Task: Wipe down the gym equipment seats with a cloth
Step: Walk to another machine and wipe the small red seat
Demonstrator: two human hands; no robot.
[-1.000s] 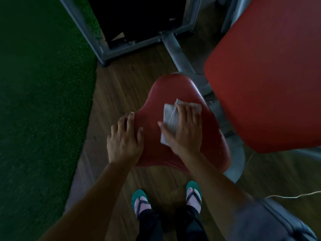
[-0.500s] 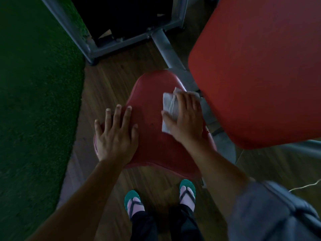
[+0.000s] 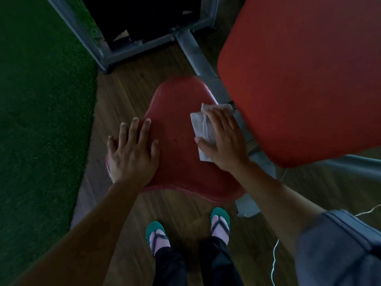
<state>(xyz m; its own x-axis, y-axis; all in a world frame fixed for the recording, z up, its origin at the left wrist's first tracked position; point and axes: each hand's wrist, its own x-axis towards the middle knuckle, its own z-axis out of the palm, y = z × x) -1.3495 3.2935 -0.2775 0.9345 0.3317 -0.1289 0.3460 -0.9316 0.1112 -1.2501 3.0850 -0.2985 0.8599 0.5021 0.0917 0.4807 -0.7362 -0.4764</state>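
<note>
One seat (image 3: 177, 145) sits at centre frame, narrow end toward the top, long axis top-to-bottom. One cloth (image 3: 201, 129) lies at its right edge on the same axis. The right hand (image 3: 224, 141) presses the cloth with flat fingers. The left hand (image 3: 132, 155) rests flat and spread on the seat's left. One backrest (image 3: 299, 79), upper right, looms just beside the right hand.

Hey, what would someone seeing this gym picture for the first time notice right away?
The red seat in the centre, with the right hand pressing a pale cloth on its right side and the left hand lying flat on its left edge. A large red pad fills the upper right, and green turf runs down the left.
</note>
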